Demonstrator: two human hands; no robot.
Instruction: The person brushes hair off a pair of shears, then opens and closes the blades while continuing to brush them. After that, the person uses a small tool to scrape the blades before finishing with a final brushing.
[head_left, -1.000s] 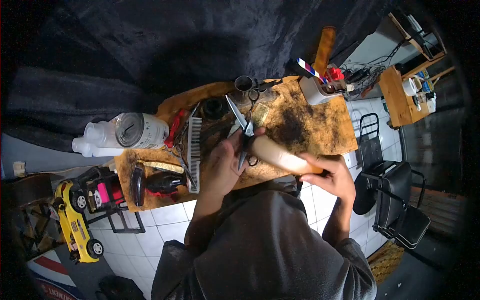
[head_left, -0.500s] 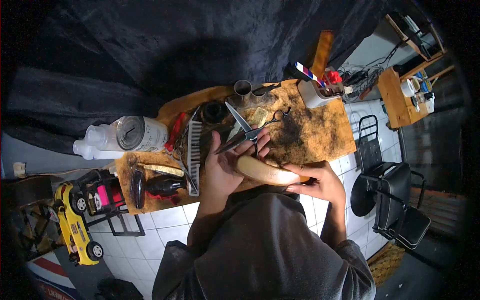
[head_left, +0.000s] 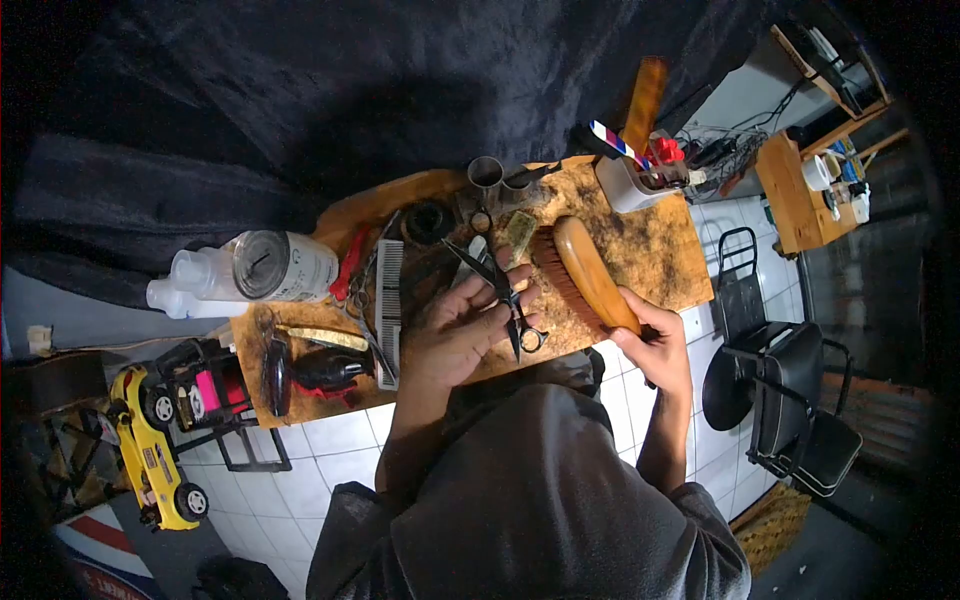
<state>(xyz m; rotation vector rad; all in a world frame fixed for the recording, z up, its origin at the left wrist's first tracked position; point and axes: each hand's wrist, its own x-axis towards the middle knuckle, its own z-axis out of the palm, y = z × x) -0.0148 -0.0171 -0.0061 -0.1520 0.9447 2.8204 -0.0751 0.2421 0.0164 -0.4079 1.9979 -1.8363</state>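
A pair of dark hair-cutting scissors (head_left: 514,318) is gripped in the fingers of my left hand (head_left: 452,338), a finger ring showing below the fingers. My right hand (head_left: 655,345) has its thumb and fingers closed on the lower end of a brush (head_left: 590,272). This brush has a curved wooden back and reddish-brown bristles that face left, toward the scissors. It is tilted above the wooden table (head_left: 660,262), whose top is strewn with dark hair clippings. Left of my left hand lies a grey comb (head_left: 388,315).
Bottles and a large can (head_left: 285,266) stand at the table's left. Clippers (head_left: 328,371) and a red-handled tool (head_left: 351,264) lie nearby. Metal cups (head_left: 486,174) and a container of tools (head_left: 632,190) line the back. A black barber chair (head_left: 790,390) stands right.
My right hand has swung the brush upward and turned it, so the bristles now show at its left. The scissors have turned within my left hand, whose fingers have curled around them.
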